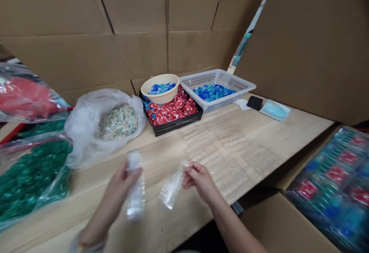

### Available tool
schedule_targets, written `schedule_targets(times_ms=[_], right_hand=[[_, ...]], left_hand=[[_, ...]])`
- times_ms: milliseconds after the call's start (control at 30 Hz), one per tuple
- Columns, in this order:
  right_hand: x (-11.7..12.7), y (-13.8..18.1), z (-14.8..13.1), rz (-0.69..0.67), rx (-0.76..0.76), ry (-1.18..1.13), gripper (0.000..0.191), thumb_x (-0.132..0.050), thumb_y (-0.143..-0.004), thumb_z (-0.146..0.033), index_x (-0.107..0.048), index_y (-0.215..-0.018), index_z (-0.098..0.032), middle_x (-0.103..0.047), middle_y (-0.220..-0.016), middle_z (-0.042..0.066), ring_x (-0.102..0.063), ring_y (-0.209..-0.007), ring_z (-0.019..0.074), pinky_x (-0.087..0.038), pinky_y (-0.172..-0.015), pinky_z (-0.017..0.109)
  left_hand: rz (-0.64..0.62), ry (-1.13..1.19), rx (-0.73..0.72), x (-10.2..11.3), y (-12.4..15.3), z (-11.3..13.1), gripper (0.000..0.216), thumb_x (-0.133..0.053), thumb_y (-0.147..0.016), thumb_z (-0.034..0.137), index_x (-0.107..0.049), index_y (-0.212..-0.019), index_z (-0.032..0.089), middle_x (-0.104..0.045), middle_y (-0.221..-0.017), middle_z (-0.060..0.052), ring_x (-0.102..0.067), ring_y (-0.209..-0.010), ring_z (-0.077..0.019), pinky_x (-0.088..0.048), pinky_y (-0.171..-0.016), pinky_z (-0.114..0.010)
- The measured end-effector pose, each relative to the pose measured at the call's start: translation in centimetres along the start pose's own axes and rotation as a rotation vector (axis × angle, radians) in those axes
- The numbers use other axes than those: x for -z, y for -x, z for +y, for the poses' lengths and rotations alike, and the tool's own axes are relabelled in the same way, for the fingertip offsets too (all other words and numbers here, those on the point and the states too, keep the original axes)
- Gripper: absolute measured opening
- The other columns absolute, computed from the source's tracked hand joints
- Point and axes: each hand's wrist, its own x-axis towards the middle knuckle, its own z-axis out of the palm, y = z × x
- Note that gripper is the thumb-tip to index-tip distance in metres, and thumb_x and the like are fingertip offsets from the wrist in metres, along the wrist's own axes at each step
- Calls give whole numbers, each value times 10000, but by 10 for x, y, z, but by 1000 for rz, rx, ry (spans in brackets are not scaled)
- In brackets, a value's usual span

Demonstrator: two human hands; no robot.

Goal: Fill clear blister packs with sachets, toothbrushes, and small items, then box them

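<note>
My left hand point(115, 191) is closed on a long stack of clear plastic sleeves point(136, 197), blurred by motion and held upright above the wooden table. To its right, my right hand point(201, 182) pinches one end of a small fanned bunch of clear plastic strips point(172, 189), perhaps the same kind of sleeve. The bunch slants down to the left, apart from the stack. Flat clear plastic sheets point(227, 149) lie on the table beyond my right hand.
Behind my hands are an open bag of small pale pieces point(119, 122), a black tray of red packets point(173, 110), a cream bowl point(160, 98) and a white basket point(211, 105) with blue pieces. Green pieces point(34, 172) fill a bag at left. A carton of clear packs point(337, 180) stands at right.
</note>
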Motion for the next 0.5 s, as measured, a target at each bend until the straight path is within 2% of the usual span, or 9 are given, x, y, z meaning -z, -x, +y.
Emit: schedule_targets(times_ms=[33,100,200,233,300,400,500], right_hand=[[4,-10,4,58,17,-62,264,-618,-616,-367,-462,-638,-156,-555,-537,-43,-564,-425,93,-469,-407,202],[9,-27,7,151,14,-107,261,-634,-603,-338,-445,-646,-163,-563,-578,-40,-587,-467,99,-498,-459,217],[6,-30,9,256,-84,48,253,-619,-632,-333,-433,-680,-168,-535,-538,-46,-566,-412,111,-467,-387,217],[1,-23,10,236,-101,105,262,-614,-645,-350,-434,-707,-171,-524,-518,-53,-549,-382,114,-441,-351,211],[-14,-2,13,55,-77,120,308,-624,-651,-389,-432,-764,-177,-521,-514,-62,-534,-364,114,-419,-330,206],[-37,27,21,-303,-38,-78,335,-659,-641,-393,-430,-755,-176,-553,-585,-47,-547,-436,92,-465,-408,218],[-46,38,22,-378,-58,-233,320,-680,-635,-360,-439,-725,-169,-559,-616,-44,-528,-463,65,-474,-430,204]], left_hand=[[33,8,18,13,-2,-1,634,-558,-664,490,-454,-1172,125,-601,-968,-87,-559,-830,-230,-449,-711,-338],[10,0,38,27,-3,-1,636,-568,-654,497,-464,-1162,128,-606,-966,-84,-562,-818,-230,-447,-705,-335],[-83,-23,52,22,3,-2,651,-585,-637,479,-455,-1172,131,-573,-1068,-98,-549,-859,-224,-434,-757,-342],[-100,-27,61,15,6,-3,668,-590,-631,471,-442,-1186,131,-554,-1105,-106,-545,-867,-221,-431,-768,-343],[-156,-26,75,-2,13,-6,724,-626,-589,441,-418,-1207,126,-526,-1143,-122,-542,-861,-217,-440,-757,-340],[-345,37,26,-22,21,-10,711,-652,-567,385,-437,-1194,130,-555,-1087,-113,-540,-844,-211,-457,-706,-316],[-459,107,-64,-28,26,-12,599,-621,-635,365,-469,-1169,139,-593,-971,-79,-538,-821,-193,-454,-691,-295]])
